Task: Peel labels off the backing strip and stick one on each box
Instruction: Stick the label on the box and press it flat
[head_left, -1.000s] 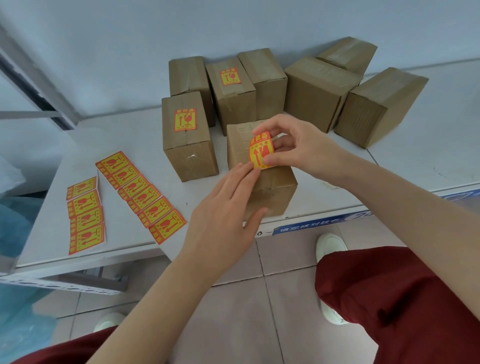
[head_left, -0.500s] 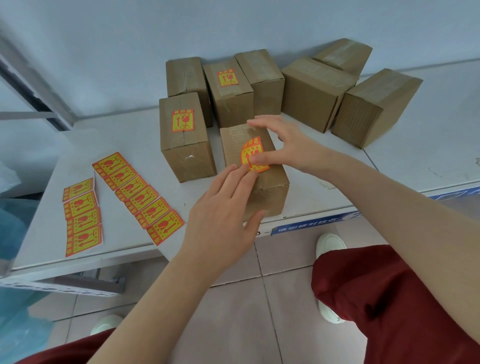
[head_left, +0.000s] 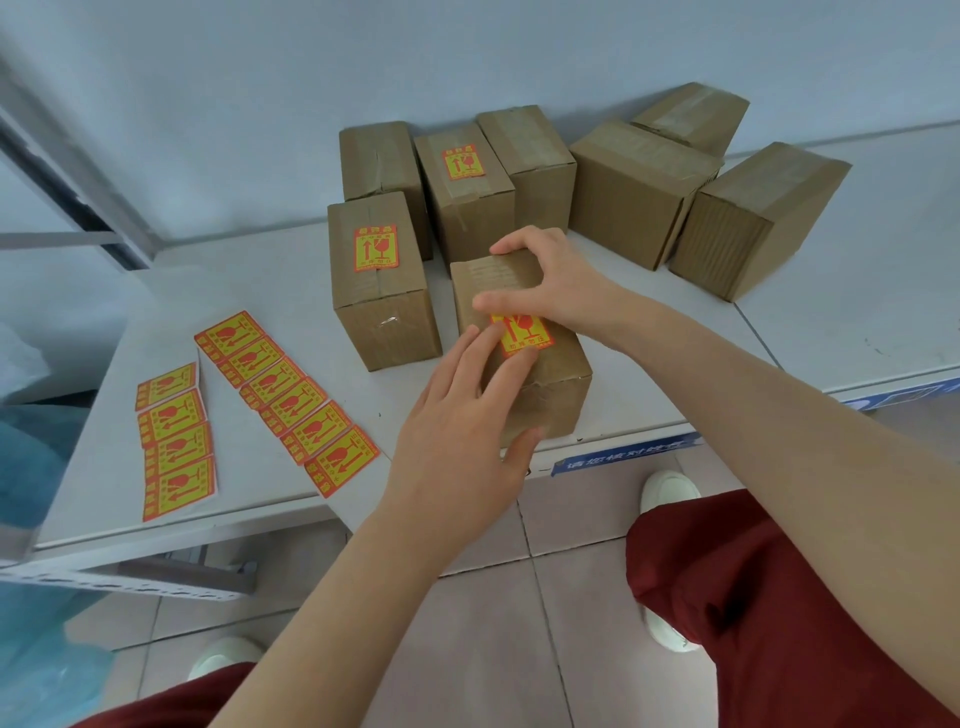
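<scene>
**A:** Head view: where are we?

**B:** We're smoothing the label (head_left: 524, 335) onto the box (head_left: 545, 395) top. Our left hand (head_left: 457, 431) lies flat, fingertips pressing the label's near edge. Our right hand (head_left: 550, 286) presses its far edge with the thumb, fingers arched on the box's far rim.

**A:** Next?

**B:** We'd rub it down, then reach for the strips (head_left: 291, 400) left of the box and peel one for a bare box (head_left: 639, 192) behind it.
</scene>
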